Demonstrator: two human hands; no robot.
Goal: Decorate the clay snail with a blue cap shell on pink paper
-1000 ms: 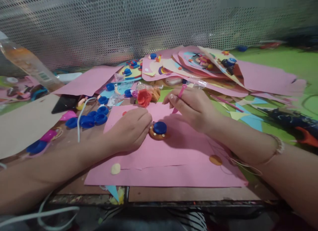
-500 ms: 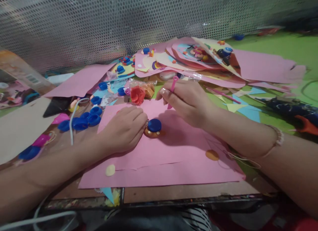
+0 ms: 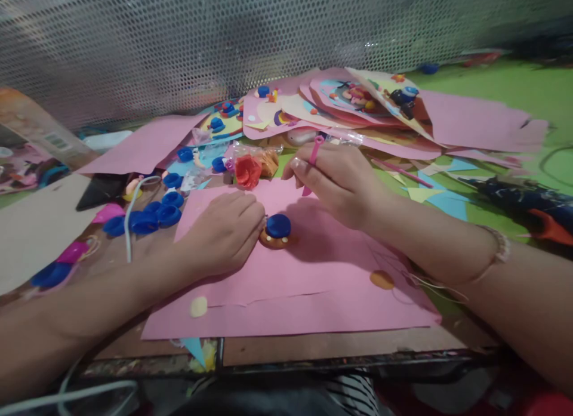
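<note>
Pink paper sheets (image 3: 286, 314) lie flat at the table's front edge. On them sits a small brown clay piece (image 3: 268, 242) topped by a blue clay disc (image 3: 278, 225), with pale dots along its front. My left hand (image 3: 228, 228) rests on the paper, fingers closed, its fingertips against the clay piece's left side; what they grip, if anything, is hidden. Above and to the right of the disc, my right hand (image 3: 333, 180) is closed around a thin pink tool (image 3: 317, 148). A cream dot (image 3: 199, 307) and an orange-brown disc (image 3: 382, 279) lie on the paper.
Several blue pieces (image 3: 144, 222) and a white cable (image 3: 129, 231) lie at left. Red clay (image 3: 248, 170) in plastic is behind the hands. Decorated papers (image 3: 322, 99) are stacked before a perforated metal panel (image 3: 179, 40). A dark wrapped bundle (image 3: 519, 195) lies at right.
The pink tool's upper end has shifted very slightly right and up in my right hand. My left hand stays in place beside the clay piece.
</note>
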